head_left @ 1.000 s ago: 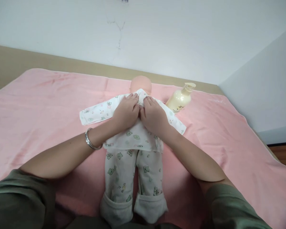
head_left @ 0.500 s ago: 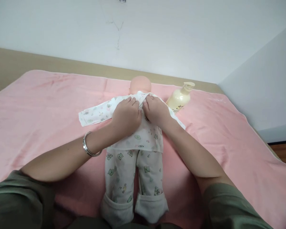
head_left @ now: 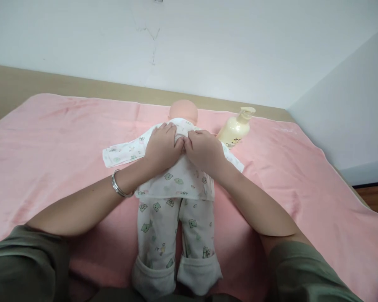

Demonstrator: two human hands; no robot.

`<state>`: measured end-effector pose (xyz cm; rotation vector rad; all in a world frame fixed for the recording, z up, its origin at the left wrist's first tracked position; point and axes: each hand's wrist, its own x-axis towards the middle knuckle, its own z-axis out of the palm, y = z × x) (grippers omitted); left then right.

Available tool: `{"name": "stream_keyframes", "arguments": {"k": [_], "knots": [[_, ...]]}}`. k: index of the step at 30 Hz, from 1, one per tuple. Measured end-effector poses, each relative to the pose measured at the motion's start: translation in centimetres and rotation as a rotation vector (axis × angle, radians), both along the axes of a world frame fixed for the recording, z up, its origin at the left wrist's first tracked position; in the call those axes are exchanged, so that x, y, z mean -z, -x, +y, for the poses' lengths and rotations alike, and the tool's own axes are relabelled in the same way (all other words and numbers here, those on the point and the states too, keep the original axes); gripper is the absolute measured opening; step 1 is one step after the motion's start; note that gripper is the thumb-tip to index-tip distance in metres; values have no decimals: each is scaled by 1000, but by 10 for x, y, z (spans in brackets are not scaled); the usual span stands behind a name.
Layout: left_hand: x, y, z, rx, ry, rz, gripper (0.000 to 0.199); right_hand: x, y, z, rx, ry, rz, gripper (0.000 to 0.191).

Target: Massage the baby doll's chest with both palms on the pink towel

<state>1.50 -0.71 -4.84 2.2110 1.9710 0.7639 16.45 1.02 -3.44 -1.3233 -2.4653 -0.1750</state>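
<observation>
- Head view: left hand [head_left: 163, 146] and right hand [head_left: 206, 152] had just met at the thumbs.
- Both were half-curled; cloth grip could not be determined.
- Printed shirt [head_left: 176, 184] lay directly beneath; work appeared centred there.

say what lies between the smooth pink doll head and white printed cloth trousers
In the head view, a white printed cloth top, with left hand and right hand on it, lies between the doll head and trousers.
</observation>
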Motion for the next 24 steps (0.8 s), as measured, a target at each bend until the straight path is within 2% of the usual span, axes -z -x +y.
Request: {"name": "stream_keyframes", "arguments": {"k": [3, 6, 8, 12, 16, 19, 24], "knots": [[3, -7, -15, 38, -54, 14, 47, 3, 0, 16, 17, 25, -17, 34], [2, -10, -22, 75, -73, 21, 48, 4, 1, 20, 3, 54, -52, 39], [1, -8, -18, 63, -54, 10, 48, 3, 1, 15, -14, 45, -55, 40], [-2, 3, 4, 30, 55, -54, 51, -3, 1, -6, -50, 15, -11, 30], [-5, 7, 12, 49, 52, -31, 43, -8, 0, -15, -19, 53, -9, 29], [-9, 0, -1, 29, 33, 20, 37, -5, -1, -1, 32, 85, -34, 31], [-10, -10, -22, 62, -39, 35, 33, 4, -2, 22, 22, 58, -87, 34]]}}
